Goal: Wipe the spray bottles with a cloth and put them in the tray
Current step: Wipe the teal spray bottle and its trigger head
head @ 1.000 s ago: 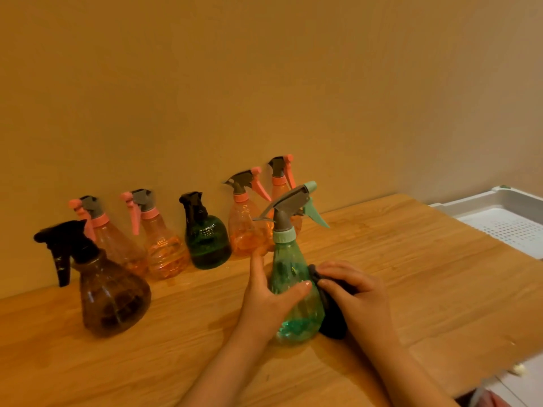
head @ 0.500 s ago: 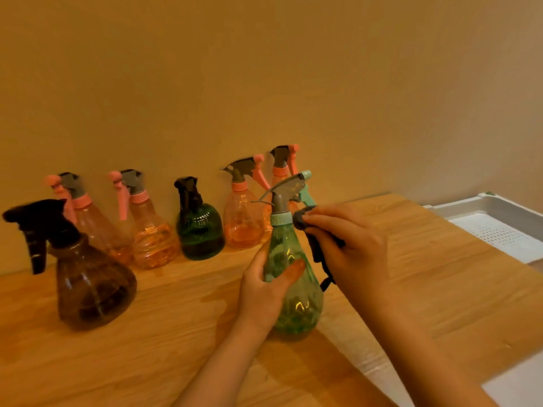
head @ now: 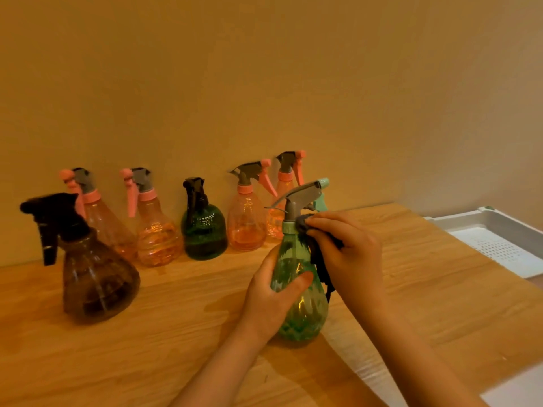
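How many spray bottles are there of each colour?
Orange bottles: 4
Green bottles: 2
Brown bottle: 1
Total: 7

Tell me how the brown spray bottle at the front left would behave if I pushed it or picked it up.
The brown spray bottle has a wide, squat base, so a push would probably slide it rather than tip it. It looks like thin see-through plastic with little inside, so likely light. The smooth body may be slippery; its black trigger head looks the surer grip.
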Demonstrator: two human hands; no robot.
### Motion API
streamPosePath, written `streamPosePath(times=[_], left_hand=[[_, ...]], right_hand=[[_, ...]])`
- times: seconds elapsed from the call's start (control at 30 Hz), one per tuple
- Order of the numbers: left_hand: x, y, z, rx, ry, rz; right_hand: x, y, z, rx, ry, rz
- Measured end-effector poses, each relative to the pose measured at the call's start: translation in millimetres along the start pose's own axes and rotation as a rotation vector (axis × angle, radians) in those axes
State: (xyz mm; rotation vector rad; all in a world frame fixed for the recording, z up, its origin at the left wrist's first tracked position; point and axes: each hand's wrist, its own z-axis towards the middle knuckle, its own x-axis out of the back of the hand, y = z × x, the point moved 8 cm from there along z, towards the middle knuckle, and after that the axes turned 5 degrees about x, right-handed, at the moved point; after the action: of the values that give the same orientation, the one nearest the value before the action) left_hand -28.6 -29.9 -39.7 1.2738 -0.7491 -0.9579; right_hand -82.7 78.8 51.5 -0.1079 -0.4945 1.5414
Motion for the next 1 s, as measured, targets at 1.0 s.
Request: streamPosePath(times=[1.0], left_hand=[[-6.6,10.6,-5.1,-0.052,-0.105,0.060]], right_hand=[[6.2,-1.8,-18.3,0.006,0.134,-0.014]])
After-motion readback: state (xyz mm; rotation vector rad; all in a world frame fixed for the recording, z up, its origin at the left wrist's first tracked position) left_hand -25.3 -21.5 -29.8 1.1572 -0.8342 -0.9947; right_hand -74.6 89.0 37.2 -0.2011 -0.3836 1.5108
